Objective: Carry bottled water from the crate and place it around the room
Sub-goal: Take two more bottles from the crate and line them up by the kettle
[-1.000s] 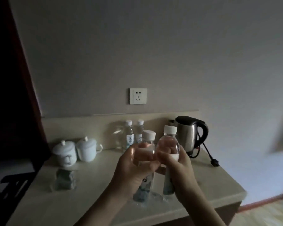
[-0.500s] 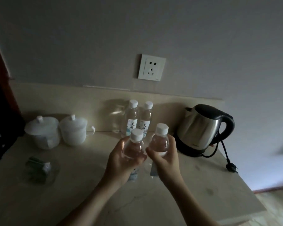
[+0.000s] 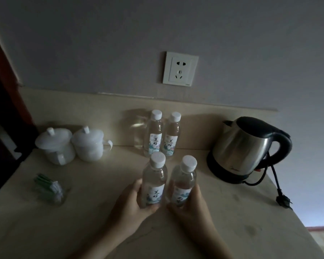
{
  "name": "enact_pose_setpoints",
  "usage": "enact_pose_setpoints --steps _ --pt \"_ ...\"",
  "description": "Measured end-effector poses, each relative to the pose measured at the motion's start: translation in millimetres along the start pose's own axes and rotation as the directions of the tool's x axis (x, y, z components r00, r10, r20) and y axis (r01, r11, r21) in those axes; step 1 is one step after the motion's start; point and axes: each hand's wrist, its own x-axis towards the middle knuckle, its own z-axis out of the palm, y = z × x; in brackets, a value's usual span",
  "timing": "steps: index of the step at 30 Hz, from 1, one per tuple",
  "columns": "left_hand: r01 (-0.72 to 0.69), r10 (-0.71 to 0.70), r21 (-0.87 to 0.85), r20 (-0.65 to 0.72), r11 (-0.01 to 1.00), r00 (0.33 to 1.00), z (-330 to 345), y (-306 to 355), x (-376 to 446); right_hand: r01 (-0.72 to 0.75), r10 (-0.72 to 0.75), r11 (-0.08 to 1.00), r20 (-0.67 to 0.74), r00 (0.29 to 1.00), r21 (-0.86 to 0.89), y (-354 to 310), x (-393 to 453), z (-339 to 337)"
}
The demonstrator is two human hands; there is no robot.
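Note:
My left hand (image 3: pixel 131 200) grips a clear water bottle (image 3: pixel 154 179) with a white cap and a pale label. Beside it, my right hand (image 3: pixel 190 204) holds a second, slightly tilted bottle (image 3: pixel 182 182) of the same kind. Both bottles are low over the beige counter (image 3: pixel 101 212), around its middle; whether their bases touch it is hidden by my fingers. Two more identical bottles (image 3: pixel 154 135) (image 3: pixel 171 136) stand upright side by side against the backsplash, just behind the held pair.
A steel kettle (image 3: pixel 245 148) with a black handle sits at the right, its unplugged cord and plug (image 3: pixel 282 200) trailing toward the counter's right edge. Two white lidded cups (image 3: pixel 71 144) stand at the left, a glass of packets (image 3: pixel 49 189) in front. A wall socket (image 3: pixel 180 69) is above.
Both hands have lowered the two bottles toward the counter and slid from the bottles' upper parts down to their bases. The camera has come closer and tipped down.

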Motion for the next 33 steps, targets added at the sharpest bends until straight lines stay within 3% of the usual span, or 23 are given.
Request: enact_pose_setpoints --steps 5,12,20,27,33 --pt "0.006 -0.003 0.082 -0.049 0.997 0.999 0 -7 7 -0.042 0.045 0.993 0.02 0.999 -0.107 11 11 -7" --pt "0.06 -0.055 0.073 -0.065 0.996 0.996 -13 -24 43 -0.073 0.061 0.992 -0.116 0.991 -0.105 16 37 -3" --pt "0.021 -0.018 0.024 -0.123 0.999 0.992 -28 -31 84 -0.071 0.055 0.993 -0.172 0.983 -0.09 19 75 -10" --pt "0.089 -0.095 -0.045 -0.174 0.995 0.98 -29 -52 117 -0.118 0.095 0.988 -0.217 0.971 -0.099 24 113 -7" --pt "0.018 -0.014 0.015 -0.216 1.0 0.976 -29 -53 137 -0.098 0.063 0.984 -0.227 0.972 -0.146 23 130 -4"
